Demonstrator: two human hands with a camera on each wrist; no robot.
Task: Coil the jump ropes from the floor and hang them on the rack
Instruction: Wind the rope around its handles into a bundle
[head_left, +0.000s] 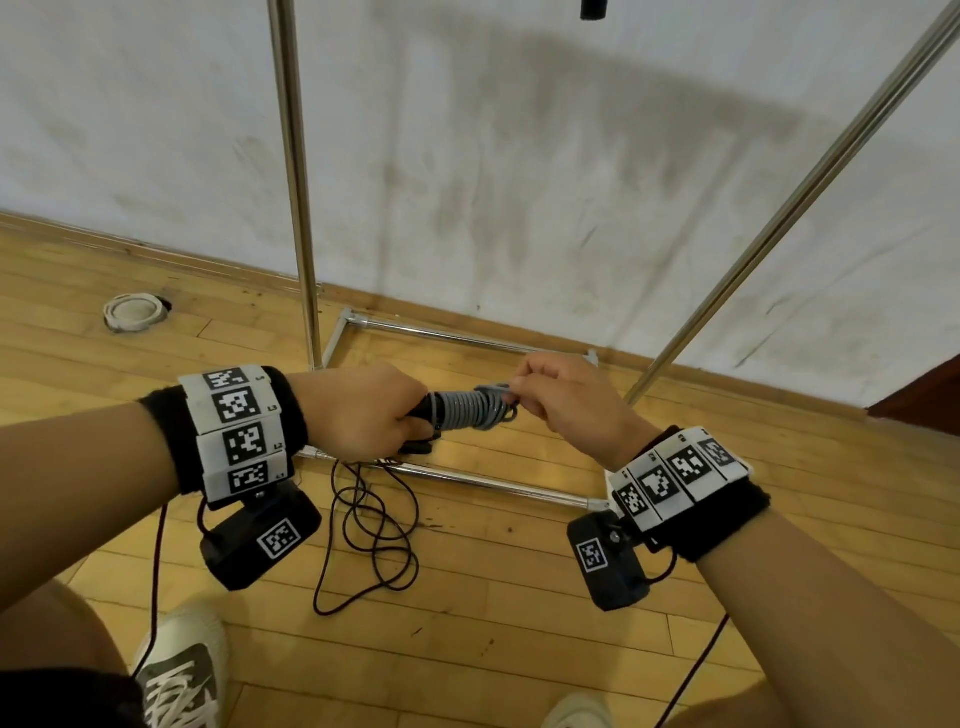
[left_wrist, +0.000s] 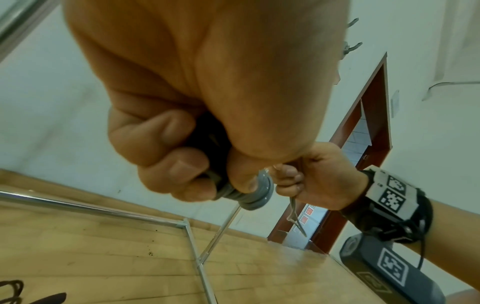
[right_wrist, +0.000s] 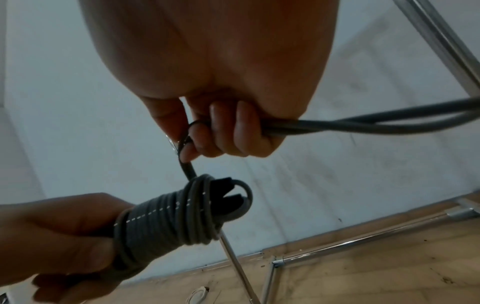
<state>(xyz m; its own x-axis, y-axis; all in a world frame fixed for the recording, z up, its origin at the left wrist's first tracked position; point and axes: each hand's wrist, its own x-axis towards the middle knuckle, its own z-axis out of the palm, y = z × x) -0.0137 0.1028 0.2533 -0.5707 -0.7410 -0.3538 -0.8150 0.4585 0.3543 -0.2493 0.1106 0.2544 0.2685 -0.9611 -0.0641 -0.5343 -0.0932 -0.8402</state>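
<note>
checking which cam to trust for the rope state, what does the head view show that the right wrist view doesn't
Only the head view shows a dark rope lying loose on the floor and the shoes. Only the right wrist view shows the grey rope's doubled loose end trailing from the right hand. Both show the left hand gripping the wound grey rope bundle near the rack.

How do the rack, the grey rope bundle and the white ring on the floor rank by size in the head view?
1. Rack, largest by far.
2. Grey rope bundle and white ring look about alike; the bundle is nearer the camera, so their order is unsure.
</note>
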